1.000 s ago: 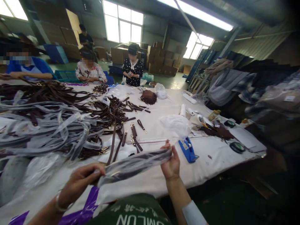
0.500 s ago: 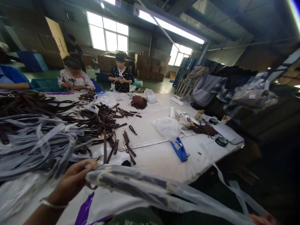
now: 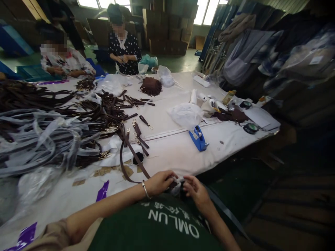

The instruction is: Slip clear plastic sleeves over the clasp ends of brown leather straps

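My left hand (image 3: 161,182), with a bracelet at the wrist, is close in front of my apron, its fingers closed on crumpled clear plastic film (image 3: 177,187). Facing it, my right hand (image 3: 197,191) has thumb and fingers bent in at the other side of the film; exactly what they pinch is partly hidden. A dark brown strap (image 3: 121,157) loops off the table edge and runs behind my left hand, where its end is hidden. Below my right forearm hangs a greyish strip (image 3: 227,212).
Plastic-wrapped straps (image 3: 39,143) and bare brown straps (image 3: 31,101) heap at left. Short wrist straps (image 3: 142,143) lie mid-table, near a blue tape dispenser (image 3: 199,138) and a plastic bag (image 3: 185,115). Co-workers (image 3: 124,48) are across the white table (image 3: 170,157).
My hands have come together before my apron; earlier they were wide apart, stretching a plastic-wrapped strap between them. A brown strap now loops over the table edge. The view has tilted down.
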{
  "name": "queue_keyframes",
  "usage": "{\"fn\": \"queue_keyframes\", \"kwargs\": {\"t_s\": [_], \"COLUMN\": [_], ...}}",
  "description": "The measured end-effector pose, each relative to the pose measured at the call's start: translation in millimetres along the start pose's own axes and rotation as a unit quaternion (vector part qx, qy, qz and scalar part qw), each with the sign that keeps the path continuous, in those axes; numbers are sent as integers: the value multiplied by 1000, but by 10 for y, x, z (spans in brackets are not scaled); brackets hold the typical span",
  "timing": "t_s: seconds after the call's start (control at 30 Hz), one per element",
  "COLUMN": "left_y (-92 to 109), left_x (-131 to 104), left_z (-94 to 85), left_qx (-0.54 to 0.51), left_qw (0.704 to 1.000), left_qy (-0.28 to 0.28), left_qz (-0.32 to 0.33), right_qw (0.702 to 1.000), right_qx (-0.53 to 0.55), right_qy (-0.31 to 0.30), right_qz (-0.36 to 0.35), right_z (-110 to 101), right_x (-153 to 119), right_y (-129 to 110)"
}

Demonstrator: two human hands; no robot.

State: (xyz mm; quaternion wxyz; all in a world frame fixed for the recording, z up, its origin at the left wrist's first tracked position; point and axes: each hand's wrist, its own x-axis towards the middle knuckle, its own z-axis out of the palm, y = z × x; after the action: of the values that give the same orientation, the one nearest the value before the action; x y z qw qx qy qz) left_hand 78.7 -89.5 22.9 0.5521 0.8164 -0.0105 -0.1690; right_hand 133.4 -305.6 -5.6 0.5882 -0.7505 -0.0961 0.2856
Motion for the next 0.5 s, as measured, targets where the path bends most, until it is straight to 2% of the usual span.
{"fn": "queue_keyframes", "kwargs": {"t_s": [0.07,0.13,0.23,0.3,0.4,0.5], "left_y": [46,77,109,133,185,223], "left_x": [71,123,176,203,226,232], "left_z": [74,138,202,225,248,260], "left_qx": [31,38,23,24,30,54], "left_qw": [999,999,1000,1000,1000,998], "left_qy": [12,14,-5,-5,-4,-5], "left_qz": [-2,-5,-9,-4,10,17], "right_qw": [999,998,995,991,987,985], "right_qx": [-32,-47,-44,-65,-95,-106], "right_qy": [-21,-33,-85,-110,-122,-131], "right_qz": [-37,-35,-15,-32,-54,-28], "right_z": [182,196,38,-68,-132,-187], "right_x": [108,141,159,196,278,357], "right_y": [-147,-176,-104,-82,-114,-111]}}
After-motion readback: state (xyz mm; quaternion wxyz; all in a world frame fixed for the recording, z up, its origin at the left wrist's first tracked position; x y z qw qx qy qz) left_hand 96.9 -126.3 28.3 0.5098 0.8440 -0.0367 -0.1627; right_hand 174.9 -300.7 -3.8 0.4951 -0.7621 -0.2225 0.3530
